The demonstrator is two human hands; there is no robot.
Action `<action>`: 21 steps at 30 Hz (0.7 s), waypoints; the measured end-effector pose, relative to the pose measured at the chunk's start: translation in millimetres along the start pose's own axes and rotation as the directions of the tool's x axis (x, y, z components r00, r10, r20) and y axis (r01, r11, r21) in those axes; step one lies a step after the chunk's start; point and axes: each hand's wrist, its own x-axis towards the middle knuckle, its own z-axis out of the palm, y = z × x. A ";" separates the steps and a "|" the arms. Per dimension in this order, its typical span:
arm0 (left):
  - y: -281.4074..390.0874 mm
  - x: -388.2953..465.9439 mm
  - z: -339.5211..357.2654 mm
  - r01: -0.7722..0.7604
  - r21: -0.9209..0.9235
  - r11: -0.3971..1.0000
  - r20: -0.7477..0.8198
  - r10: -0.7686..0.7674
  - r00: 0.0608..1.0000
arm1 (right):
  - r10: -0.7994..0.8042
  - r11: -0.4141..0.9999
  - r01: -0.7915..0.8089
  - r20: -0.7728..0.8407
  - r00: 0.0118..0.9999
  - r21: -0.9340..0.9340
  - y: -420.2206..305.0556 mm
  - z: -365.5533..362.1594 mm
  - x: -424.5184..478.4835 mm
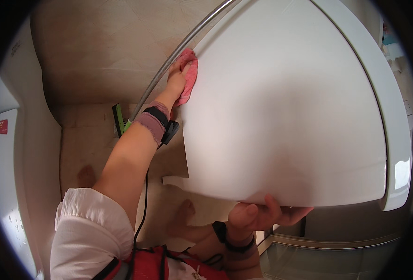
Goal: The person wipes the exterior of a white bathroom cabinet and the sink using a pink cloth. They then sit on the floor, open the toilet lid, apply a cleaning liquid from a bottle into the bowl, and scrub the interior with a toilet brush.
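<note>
My left hand (pixel 178 78) is closed on a pink cloth (pixel 189 82) and presses it against the left edge of a large glossy white panel (pixel 280 115). My right hand (pixel 257 215) rests at the panel's lower edge, its thumb and fingers apart; some fingers are partly hidden behind or under the edge. It holds no cloth or tool that I can see. A band with a small black device is strapped around each wrist.
A curved-looking metal pole (pixel 171 57) runs past my left hand to a green and black tool head (pixel 119 120) on the tiled floor. White furniture (pixel 3 157) stands at the left. A metal-framed glass surface (pixel 318 259) is at lower right. A black cable hangs by my left arm.
</note>
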 end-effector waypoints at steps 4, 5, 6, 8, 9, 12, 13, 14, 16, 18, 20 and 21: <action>16.6 -26.2 21.9 0.138 0.084 0.987 -0.133 -0.126 0.983 | -0.002 0.999 0.002 0.015 1.000 -0.043 5.5 -4.4 -5.9; 25.5 -36.9 18.8 0.108 0.096 0.990 -0.116 -0.097 0.988 | -0.001 0.999 0.001 0.001 1.000 -0.041 3.3 -3.7 -5.3; 30.1 -43.6 12.7 0.078 0.107 0.991 -0.103 -0.067 0.992 | -0.003 0.999 0.002 -0.013 1.000 -0.035 0.0 -1.7 -4.1; 52.6 -76.1 12.9 0.052 0.082 0.995 -0.054 -0.048 0.997 | 0.005 1.000 -0.005 -0.040 0.999 -0.019 -0.9 -1.3 -1.8; 57.3 -94.4 5.9 -0.038 0.131 0.991 -0.029 0.042 0.999 | 0.013 0.999 -0.011 -0.076 0.997 0.035 -4.9 3.0 1.0; 85.5 -169.2 4.0 -0.096 0.220 0.971 0.027 0.093 0.995 | 0.052 0.995 -0.038 -0.152 0.987 0.093 -10.8 7.7 3.3; 91.5 -195.9 5.9 -0.112 0.186 0.976 0.054 0.103 0.993 | 0.064 0.994 -0.047 -0.174 0.983 0.099 -10.4 9.5 2.9; 107.5 -221.4 7.7 -0.097 0.120 0.988 0.080 0.088 0.993 | 0.065 0.990 -0.038 -0.208 0.976 0.134 -8.2 11.9 3.7; 130.6 -265.3 7.4 -0.134 0.073 0.988 0.141 0.123 0.982 | 0.071 0.990 -0.042 -0.213 0.974 0.138 -8.9 10.9 6.0; 150.8 -296.6 -1.1 -0.156 0.056 0.986 0.246 0.138 0.959 | 0.081 0.987 -0.049 -0.214 0.974 0.152 -8.1 12.4 3.3; 155.1 -319.7 -1.8 -0.210 0.110 0.971 0.248 0.178 0.952 | 0.082 0.985 -0.048 -0.212 0.974 0.164 -8.0 12.8 3.5; 157.6 -323.3 -1.8 -0.231 0.136 0.963 0.252 0.192 0.948 | 0.088 0.985 -0.053 -0.212 0.973 0.165 -9.4 12.3 3.5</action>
